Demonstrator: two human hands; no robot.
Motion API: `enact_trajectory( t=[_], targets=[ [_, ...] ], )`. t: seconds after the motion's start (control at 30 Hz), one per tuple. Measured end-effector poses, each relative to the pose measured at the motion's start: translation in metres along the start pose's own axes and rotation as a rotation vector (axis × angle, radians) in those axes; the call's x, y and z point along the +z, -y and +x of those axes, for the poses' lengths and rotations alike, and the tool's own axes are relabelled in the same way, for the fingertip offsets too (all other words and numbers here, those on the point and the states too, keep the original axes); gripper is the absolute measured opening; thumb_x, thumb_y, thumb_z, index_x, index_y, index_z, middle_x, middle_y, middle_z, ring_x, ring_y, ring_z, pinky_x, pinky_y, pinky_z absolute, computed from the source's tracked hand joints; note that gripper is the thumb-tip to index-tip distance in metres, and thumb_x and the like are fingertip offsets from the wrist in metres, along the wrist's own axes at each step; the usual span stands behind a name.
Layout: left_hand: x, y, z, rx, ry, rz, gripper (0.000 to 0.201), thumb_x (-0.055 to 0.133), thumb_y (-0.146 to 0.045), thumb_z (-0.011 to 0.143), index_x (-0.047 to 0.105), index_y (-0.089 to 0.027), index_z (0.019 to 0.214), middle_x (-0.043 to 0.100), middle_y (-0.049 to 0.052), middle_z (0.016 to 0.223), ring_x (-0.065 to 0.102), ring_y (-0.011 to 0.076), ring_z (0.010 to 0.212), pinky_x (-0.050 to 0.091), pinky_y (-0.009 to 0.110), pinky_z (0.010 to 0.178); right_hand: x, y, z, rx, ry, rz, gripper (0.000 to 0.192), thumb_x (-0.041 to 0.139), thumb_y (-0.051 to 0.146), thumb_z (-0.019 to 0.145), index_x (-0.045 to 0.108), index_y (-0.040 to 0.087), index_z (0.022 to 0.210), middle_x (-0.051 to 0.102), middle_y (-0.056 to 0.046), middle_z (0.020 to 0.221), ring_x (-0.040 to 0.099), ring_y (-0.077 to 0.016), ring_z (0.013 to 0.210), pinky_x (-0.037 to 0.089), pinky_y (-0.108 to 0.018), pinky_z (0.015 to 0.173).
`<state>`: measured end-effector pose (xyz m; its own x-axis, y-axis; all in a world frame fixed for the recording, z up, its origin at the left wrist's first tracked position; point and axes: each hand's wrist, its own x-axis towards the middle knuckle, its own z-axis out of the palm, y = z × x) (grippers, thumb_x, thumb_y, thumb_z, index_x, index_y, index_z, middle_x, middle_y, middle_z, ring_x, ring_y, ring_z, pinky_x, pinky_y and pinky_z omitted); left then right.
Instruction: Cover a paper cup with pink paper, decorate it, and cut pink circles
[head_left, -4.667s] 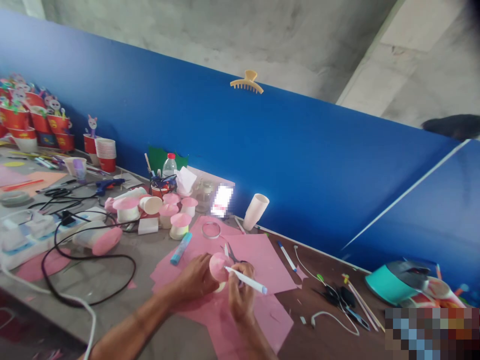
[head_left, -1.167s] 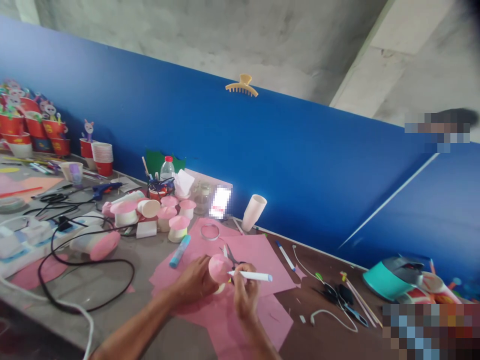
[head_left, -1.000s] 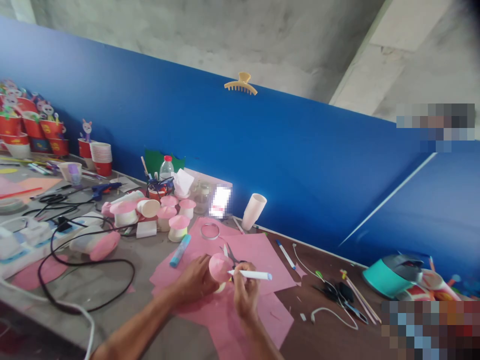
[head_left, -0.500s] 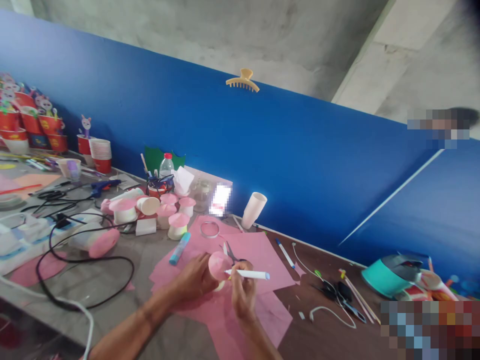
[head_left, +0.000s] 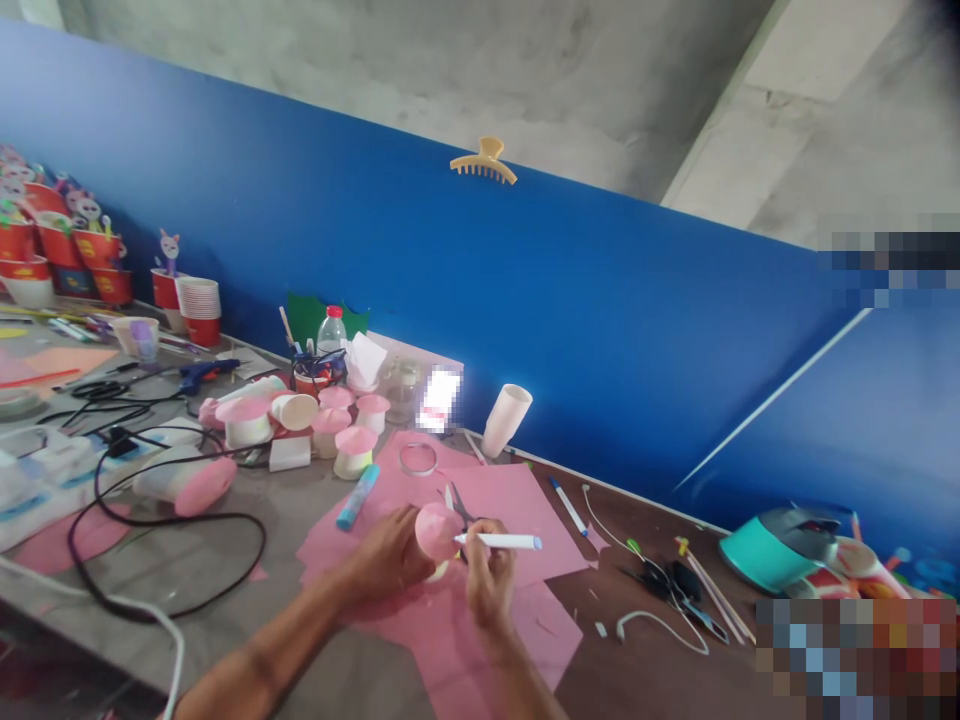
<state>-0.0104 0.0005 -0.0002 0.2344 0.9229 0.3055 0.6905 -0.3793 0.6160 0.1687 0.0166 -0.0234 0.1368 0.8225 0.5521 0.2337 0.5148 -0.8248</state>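
A small cup with a pink paper top (head_left: 437, 530) sits tilted in the left hand (head_left: 390, 555), whose fingers close around its side, just above the pink paper sheets (head_left: 517, 510) on the counter (head_left: 300, 520). The right hand (head_left: 489, 580) grips a white marker (head_left: 499, 541) with its tip touching the pink top, so the step in hand looks like drawing on that top. Carrying on would call for a steady cup and small turns under the tip. Scissors (head_left: 459, 505) lie just behind the cup, a blue glue stick (head_left: 358, 497) to its left, and finished pink-topped cups (head_left: 352, 450) farther back.
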Motion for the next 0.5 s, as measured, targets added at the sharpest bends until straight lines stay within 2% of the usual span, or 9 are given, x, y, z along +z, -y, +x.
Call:
enact_trajectory(
  t=[0.27, 0.37, 0.5],
  targets=[
    [0.0014, 0.0015, -0.0003, 0.025, -0.010, -0.023, 0.012, 0.061, -0.022, 0.073, 0.051, -0.023, 0.081, 0.064, 0.003, 0.082, 0.058, 0.0206, 0.075, 0.048, 0.033, 0.071, -0.0025, 0.0083, 0.0012, -0.023, 0.026, 0.000, 0.028, 0.053, 0.032, 0.094, 0.056, 0.023, 0.068, 0.058, 0.001, 0.064, 0.053, -0.0181, 0.060, 0.044, -0.030, 0.056],
    [0.0037, 0.0022, -0.0013, 0.013, -0.033, -0.027, 0.014, 0.060, -0.021, 0.073, 0.052, -0.023, 0.084, 0.067, 0.005, 0.087, 0.060, 0.0225, 0.079, 0.048, 0.035, 0.074, -0.0031, 0.0082, -0.0009, -0.050, 0.048, -0.027, 0.028, 0.052, 0.031, 0.095, 0.056, 0.023, 0.068, 0.059, 0.000, 0.066, 0.054, -0.0188, 0.064, 0.044, -0.030, 0.058],
    [0.0037, 0.0012, -0.0023, 0.005, -0.036, -0.019, 0.015, 0.061, -0.021, 0.075, 0.052, -0.023, 0.087, 0.069, 0.008, 0.093, 0.062, 0.0240, 0.084, 0.049, 0.036, 0.077, -0.0021, 0.0032, -0.0019, -0.016, 0.045, -0.017, 0.027, 0.052, 0.031, 0.095, 0.057, 0.023, 0.070, 0.059, 0.000, 0.066, 0.054, -0.0192, 0.065, 0.043, -0.030, 0.058]
  ],
)
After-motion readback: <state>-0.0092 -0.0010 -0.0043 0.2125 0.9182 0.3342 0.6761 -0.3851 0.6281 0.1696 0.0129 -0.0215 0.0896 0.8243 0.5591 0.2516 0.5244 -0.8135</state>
